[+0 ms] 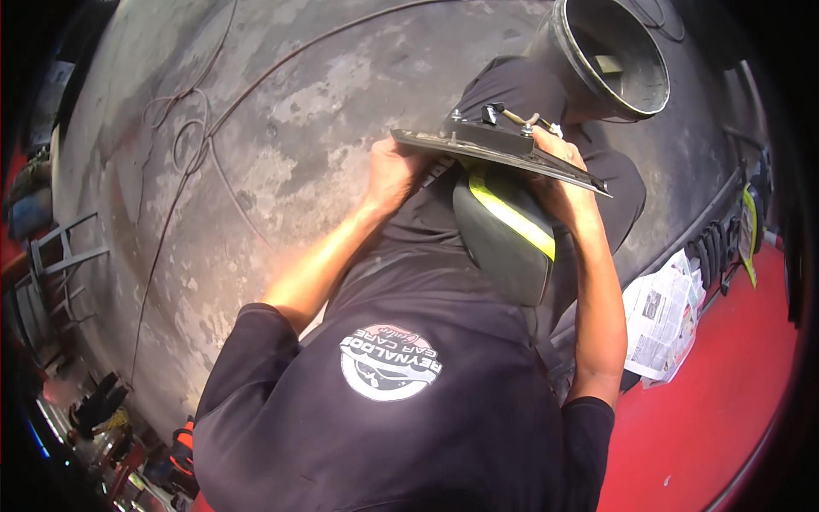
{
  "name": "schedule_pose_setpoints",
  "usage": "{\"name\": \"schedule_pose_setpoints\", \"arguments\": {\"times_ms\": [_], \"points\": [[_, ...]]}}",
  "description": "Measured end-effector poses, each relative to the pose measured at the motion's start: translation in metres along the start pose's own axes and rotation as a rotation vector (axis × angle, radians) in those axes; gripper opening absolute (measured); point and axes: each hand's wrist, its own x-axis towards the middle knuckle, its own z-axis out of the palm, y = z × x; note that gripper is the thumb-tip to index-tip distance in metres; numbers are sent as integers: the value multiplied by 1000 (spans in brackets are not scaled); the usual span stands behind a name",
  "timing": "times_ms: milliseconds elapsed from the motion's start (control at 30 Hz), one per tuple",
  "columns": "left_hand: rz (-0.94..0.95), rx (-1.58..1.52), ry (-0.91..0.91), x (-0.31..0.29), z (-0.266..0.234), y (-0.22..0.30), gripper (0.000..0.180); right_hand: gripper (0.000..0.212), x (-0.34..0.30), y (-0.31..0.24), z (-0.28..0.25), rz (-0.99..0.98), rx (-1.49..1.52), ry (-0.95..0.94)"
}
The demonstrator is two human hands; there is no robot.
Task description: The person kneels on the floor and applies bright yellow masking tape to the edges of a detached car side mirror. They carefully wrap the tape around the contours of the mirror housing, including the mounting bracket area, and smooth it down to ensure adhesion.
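A flat, dark panel is held nearly edge-on above my lap. On its upper side sits a black bracket with bolts and a short tan wire. My left hand grips the panel's left end, with most fingers hidden behind it. Toward the other end, my right hand is wrapped around the panel, its fingers by the bracket's bolt. Below the panel, between my thighs, is a rounded black piece with a neon-yellow stripe; whether it joins the panel I cannot tell.
A black bucket lies tipped beyond my knees, its mouth facing right. Thin cables loop across the worn grey floor. Newspaper sheets lie at right beside red flooring. At far left stands a metal frame.
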Motion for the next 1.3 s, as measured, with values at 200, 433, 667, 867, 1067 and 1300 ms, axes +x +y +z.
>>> {"name": "schedule_pose_setpoints", "arguments": {"times_ms": [200, 433, 667, 867, 1067, 1300], "points": [[180, 139, -138, -24, 13, 28, 28, 27, -2, 4, -1, 51, 49, 9], [508, 688, -30, -51, -13, 66, 12, 37, -54, 10, -62, 281, 546, 14], [911, 883, -244, -17, 49, 159, 73, 37, -155, 21, -50, 434, 907, 227], [732, 780, -459, 8, 63, 152, 32, 40, -222, 15, -44, 382, 1022, 551], [760, 633, -407, 9, 73, 176, 33, 42, -261, 26, -38, 279, 1010, 1038], [573, 194, -304, 28, 95, 175, 23, 43, -245, 28, -29, 273, 966, 1473]]}}
